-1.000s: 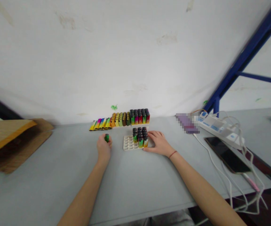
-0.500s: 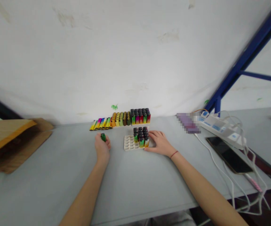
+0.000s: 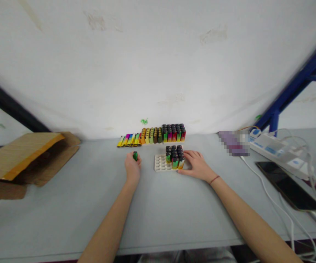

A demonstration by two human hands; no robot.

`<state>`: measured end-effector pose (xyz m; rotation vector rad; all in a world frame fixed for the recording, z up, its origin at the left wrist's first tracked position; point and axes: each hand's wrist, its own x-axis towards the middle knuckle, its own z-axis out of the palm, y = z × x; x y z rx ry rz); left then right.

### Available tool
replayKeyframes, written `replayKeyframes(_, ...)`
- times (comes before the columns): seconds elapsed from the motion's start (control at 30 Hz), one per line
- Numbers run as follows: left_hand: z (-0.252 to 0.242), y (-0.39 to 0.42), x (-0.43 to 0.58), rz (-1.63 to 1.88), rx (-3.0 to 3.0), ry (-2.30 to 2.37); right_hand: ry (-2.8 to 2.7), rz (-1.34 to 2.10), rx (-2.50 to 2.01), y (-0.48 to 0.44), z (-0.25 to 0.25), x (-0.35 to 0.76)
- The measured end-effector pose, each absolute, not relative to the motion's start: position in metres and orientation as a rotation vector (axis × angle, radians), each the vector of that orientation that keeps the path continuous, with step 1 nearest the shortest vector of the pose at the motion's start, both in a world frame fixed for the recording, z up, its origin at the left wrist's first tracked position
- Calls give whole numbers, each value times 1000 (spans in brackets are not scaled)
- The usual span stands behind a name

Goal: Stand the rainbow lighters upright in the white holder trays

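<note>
No writing is showing clearly enough to read. An open brown cardboard box (image 3: 23, 160) is lying far left on the grey worktop (image 3: 158, 212). The left hand (image 3: 132, 168) is closing its fingers around a small green lighter (image 3: 135, 156), near a row of coloured lighters (image 3: 152, 135) leaning along the wall. The white plastic tray (image 3: 161, 163) is holding upright black-topped lighters (image 3: 175, 157) on its right side. The right hand (image 3: 199, 166) is resting against it, fingers loosely spread, empty. A white power strip (image 3: 277, 153) and a black phone (image 3: 289, 184) are lying right.

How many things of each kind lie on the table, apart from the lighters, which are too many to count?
White lighter tray: 1
Cardboard box: 1
Power strip: 1
Phone: 1
Total: 4
</note>
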<state>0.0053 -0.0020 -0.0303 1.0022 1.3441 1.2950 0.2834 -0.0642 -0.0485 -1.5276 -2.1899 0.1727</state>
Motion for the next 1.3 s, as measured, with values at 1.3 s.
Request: replayKeyframes(1.3, -25, -33, 38, 1180, 2289, 986, -2193, 181, -1536, -64, -48, 284)
